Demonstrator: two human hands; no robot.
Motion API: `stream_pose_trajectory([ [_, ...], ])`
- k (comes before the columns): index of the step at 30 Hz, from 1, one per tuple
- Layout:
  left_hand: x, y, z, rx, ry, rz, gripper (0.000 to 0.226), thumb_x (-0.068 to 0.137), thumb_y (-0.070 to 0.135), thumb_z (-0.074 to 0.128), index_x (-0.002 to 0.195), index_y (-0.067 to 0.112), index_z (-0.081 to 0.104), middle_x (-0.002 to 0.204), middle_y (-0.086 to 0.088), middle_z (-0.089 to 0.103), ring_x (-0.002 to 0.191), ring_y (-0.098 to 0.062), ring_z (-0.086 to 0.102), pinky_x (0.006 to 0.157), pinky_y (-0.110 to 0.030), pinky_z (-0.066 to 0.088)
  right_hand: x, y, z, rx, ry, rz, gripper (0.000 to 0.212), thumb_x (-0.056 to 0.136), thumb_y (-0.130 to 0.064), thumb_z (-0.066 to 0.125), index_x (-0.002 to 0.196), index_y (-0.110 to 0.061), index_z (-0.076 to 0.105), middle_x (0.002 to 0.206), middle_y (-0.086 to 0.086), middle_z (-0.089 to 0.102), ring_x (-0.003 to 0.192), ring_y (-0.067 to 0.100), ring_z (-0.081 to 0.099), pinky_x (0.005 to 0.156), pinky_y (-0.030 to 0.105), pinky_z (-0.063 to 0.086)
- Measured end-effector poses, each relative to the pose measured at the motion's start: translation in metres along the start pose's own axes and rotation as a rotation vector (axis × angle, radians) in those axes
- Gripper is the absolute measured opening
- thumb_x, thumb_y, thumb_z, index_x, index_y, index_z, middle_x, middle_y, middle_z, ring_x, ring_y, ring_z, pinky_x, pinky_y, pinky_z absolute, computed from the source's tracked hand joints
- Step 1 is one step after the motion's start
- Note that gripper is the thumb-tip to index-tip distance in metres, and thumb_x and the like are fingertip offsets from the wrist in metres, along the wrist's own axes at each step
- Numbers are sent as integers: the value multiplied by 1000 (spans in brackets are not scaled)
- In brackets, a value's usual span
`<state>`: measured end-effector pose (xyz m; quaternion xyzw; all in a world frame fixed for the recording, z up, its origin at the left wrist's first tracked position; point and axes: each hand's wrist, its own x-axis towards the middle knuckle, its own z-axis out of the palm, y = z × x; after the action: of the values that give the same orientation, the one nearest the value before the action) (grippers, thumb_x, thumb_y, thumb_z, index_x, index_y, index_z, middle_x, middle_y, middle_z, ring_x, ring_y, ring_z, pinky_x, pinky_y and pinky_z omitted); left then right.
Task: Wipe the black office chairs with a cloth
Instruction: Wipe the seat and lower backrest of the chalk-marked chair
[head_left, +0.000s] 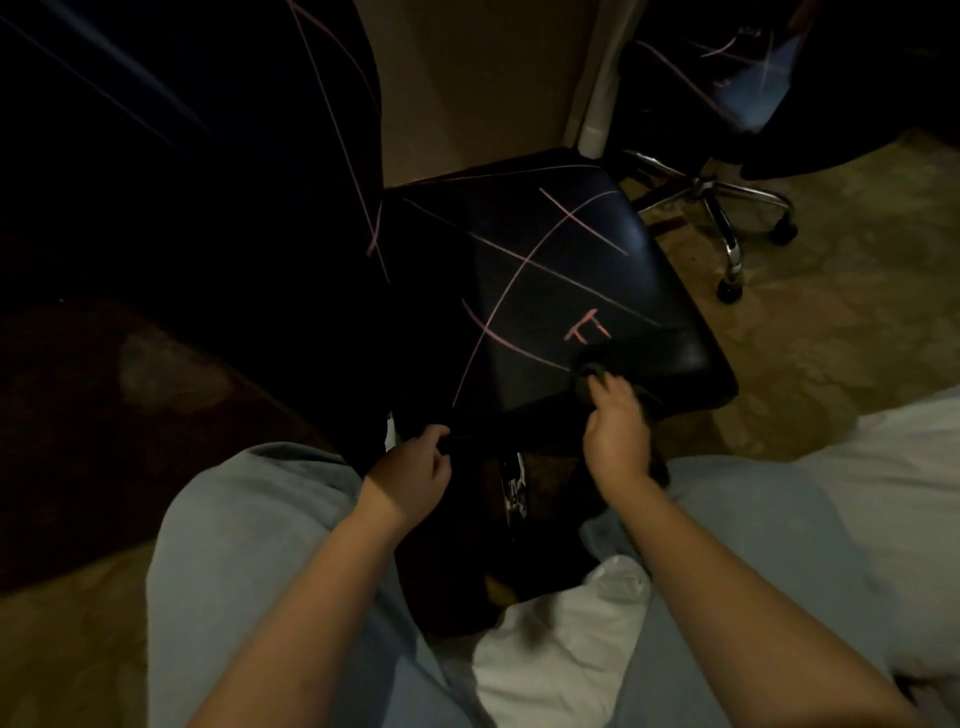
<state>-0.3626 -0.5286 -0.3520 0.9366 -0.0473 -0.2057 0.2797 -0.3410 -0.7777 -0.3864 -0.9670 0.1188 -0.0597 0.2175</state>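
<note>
The dark cloth (594, 370) sits bunched on the near right corner of the black chair seat (545, 291). It looks soft and limp, so I'd say it is best worked wadded under the palm. The right hand (615, 431) grasps it there, fingers curled over the wad. The seat looks smooth and slick, crossed with pink lines (519, 265). An office chair probably swivels, and the left hand (415, 470) clutches the seat's near left edge. A second chair (753, 93) stands beyond the seat's far right corner.
</note>
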Motion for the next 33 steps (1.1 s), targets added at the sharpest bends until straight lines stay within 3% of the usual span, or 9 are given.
stream_pose_trajectory([
  [4, 0, 2, -1, 20, -1, -5, 41, 101, 23, 43, 141, 17, 38, 75, 6, 55, 56, -4, 44, 47, -19, 26, -21, -54, 26, 20, -120, -194, 58, 88, 8, 43, 144, -8, 42, 154, 12, 33, 145, 28, 25, 118, 34, 13],
  [7, 2, 1, -1, 56, 20, -23, 41, 100, 24, 44, 141, 17, 39, 92, 0, 63, 71, -14, 54, 57, -25, 31, -27, -72, 33, -87, -240, -307, 60, 97, -1, 38, 153, -13, 20, 161, 7, 12, 149, 22, 4, 119, 34, -1],
  [12, 0, 1, -1, 23, 14, -7, 40, 101, 22, 43, 140, 17, 39, 72, 7, 53, 56, -3, 43, 47, -19, 26, -7, -37, 20, -145, -234, -395, 58, 95, -2, 38, 151, -14, 28, 159, 6, 23, 147, 20, 17, 119, 37, 12],
  [16, 3, 1, 0, -17, 26, 8, 40, 100, 22, 44, 140, 15, 40, 75, 7, 54, 59, -2, 46, 49, -16, 27, 19, -2, -1, -93, -172, -242, 54, 93, 2, 40, 146, -12, 40, 152, 12, 36, 141, 26, 32, 115, 38, 27],
  [24, 4, 1, 0, -5, 14, 31, 41, 101, 23, 43, 141, 16, 38, 76, 6, 55, 60, -3, 45, 53, -23, 31, 46, -2, -6, -108, -98, 96, 55, 93, 0, 37, 146, -10, 37, 156, 11, 28, 144, 28, 23, 117, 44, 22],
  [30, 5, 1, -1, -12, 38, 28, 42, 100, 24, 44, 141, 17, 40, 90, 0, 63, 74, -13, 54, 63, -26, 37, 22, -63, 18, -149, -190, -95, 54, 98, -21, 40, 150, -16, 28, 160, 5, 17, 148, 23, 13, 119, 43, 9],
  [33, 5, -1, -2, 8, 36, 13, 41, 100, 24, 43, 141, 17, 39, 96, -3, 64, 77, -17, 57, 62, -26, 34, 17, -89, 31, -131, -346, -287, 53, 100, -16, 38, 151, -15, 25, 162, 2, 11, 149, 20, 5, 119, 40, 3],
])
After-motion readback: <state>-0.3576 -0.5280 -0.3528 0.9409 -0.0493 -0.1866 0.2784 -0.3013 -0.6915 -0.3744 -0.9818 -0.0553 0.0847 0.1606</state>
